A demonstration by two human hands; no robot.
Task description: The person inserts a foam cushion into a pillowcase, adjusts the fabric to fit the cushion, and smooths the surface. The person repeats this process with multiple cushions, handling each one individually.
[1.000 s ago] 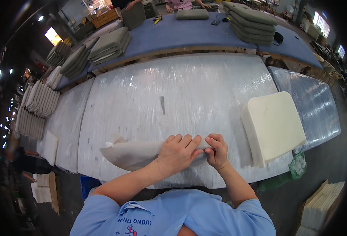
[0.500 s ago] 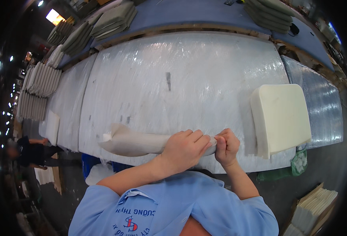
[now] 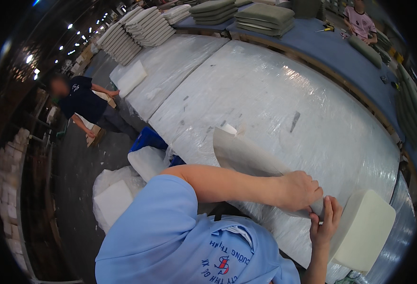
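Your view has swung left since a moment ago, and the roll [image 3: 246, 154] now slants up across the table [image 3: 284, 94]. Your left hand [image 3: 299, 190] clamps its near end; your right hand [image 3: 325, 222] grips beside it, just left of the foam block [image 3: 364, 229].
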